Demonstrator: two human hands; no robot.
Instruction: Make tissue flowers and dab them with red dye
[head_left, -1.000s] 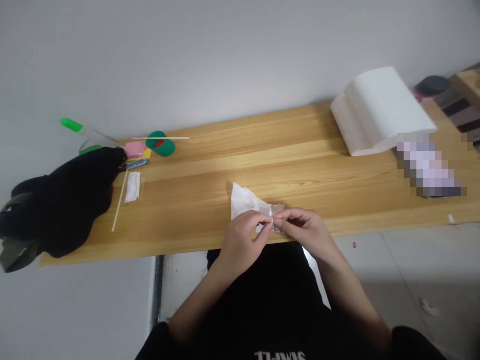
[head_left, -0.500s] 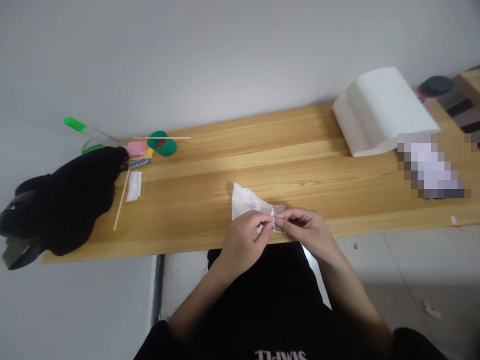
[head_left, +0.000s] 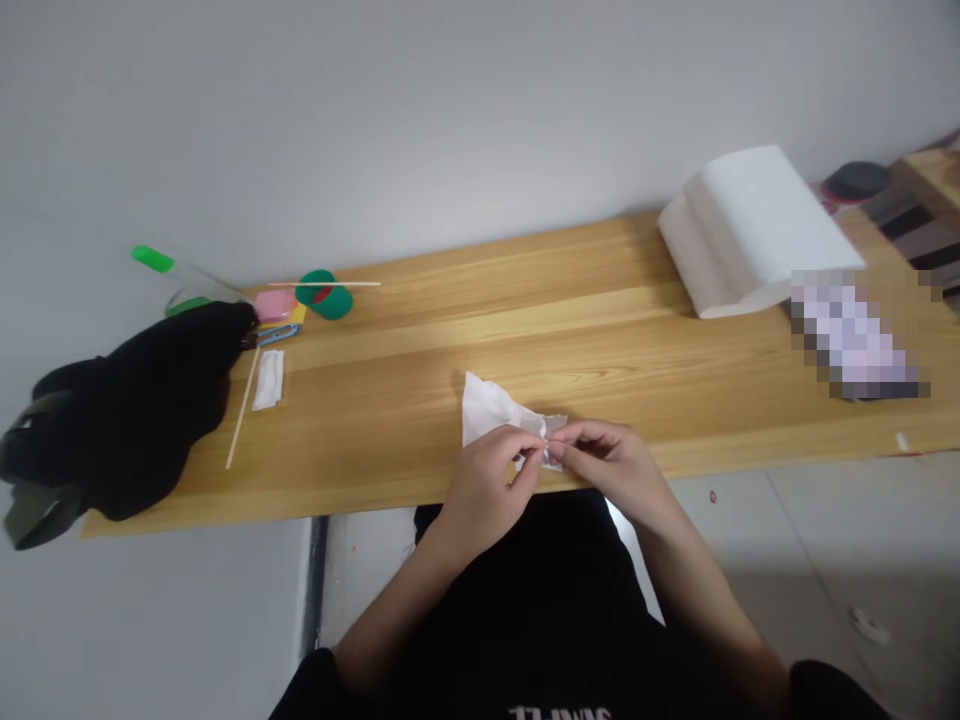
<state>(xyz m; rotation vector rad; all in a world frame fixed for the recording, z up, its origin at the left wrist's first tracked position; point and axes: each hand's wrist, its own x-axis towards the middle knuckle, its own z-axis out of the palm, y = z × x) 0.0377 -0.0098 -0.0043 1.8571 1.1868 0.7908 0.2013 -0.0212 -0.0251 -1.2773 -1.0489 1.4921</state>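
Light soft, mod. bright; exact source unclear. Wall brightest abv mid of table's far edge, darker twd pic corners. Faint sheen on tabletop nr ctr. Soft shadow L of paper stack, by far edge. Floor dim past near edge. Shirt nearly detail-less blk, lettering blurry. Pixel blocks nr R end. Wide-lens stretch at sides.

The person's left hand and right hand pinch a white tissue over the near side of the wooden table; a white paper bundle sits far right.
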